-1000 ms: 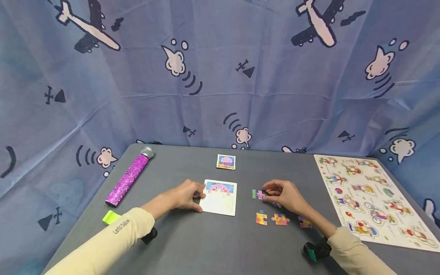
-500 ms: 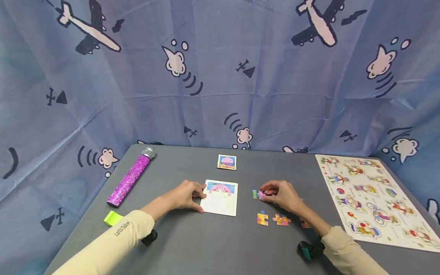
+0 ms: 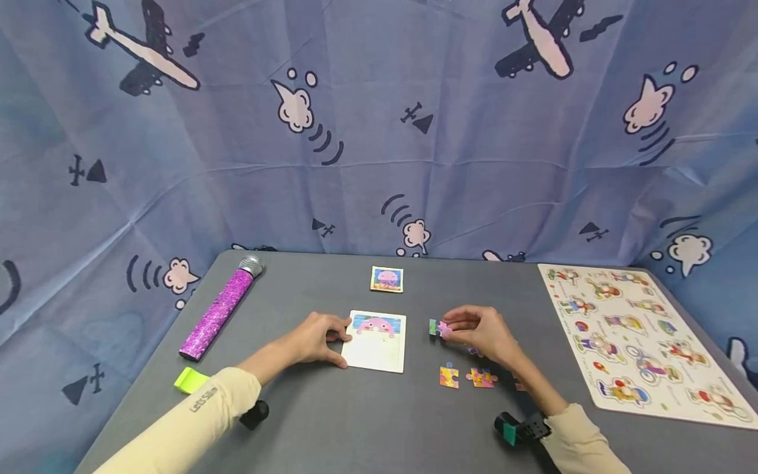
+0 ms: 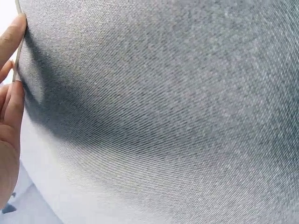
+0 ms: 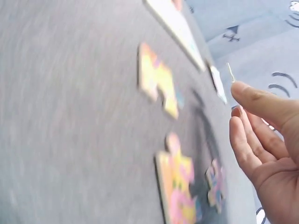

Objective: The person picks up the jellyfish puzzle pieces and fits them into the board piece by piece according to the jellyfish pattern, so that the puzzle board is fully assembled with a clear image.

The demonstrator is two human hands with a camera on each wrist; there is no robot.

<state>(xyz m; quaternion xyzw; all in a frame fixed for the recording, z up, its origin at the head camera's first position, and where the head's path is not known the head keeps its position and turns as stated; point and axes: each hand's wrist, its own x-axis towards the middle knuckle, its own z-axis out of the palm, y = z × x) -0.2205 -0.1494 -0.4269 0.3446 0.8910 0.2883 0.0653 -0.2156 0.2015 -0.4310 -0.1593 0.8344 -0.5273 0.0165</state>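
Note:
My left hand (image 3: 315, 338) rests at the left edge of a square white puzzle tray (image 3: 373, 352), thumb and fingertips touching that edge. Along the tray's top lies a strip of picture with a pink sea creature on blue. To the right of the tray, my right hand (image 3: 482, 332) pinches a green and pink jigsaw piece (image 3: 442, 329) between thumb and fingers, raised over the table. In the right wrist view only a thin edge of this piece (image 5: 231, 72) shows past the thumb. Several loose pieces lie below, including a yellow one (image 3: 448, 377) and a yellow-pink one (image 3: 481, 378).
A small picture card (image 3: 387, 279) lies behind the tray. At the left are a glittery purple microphone (image 3: 219, 313) and a lime-green object (image 3: 190, 380). A large board with figure pictures (image 3: 628, 329) covers the right side. A patterned curtain (image 3: 355, 131) hangs behind the grey table (image 3: 355, 421).
My right hand has taken hold of the green and pink piece, lifted it and moved slightly left. My left hand stays at the tray's edge.

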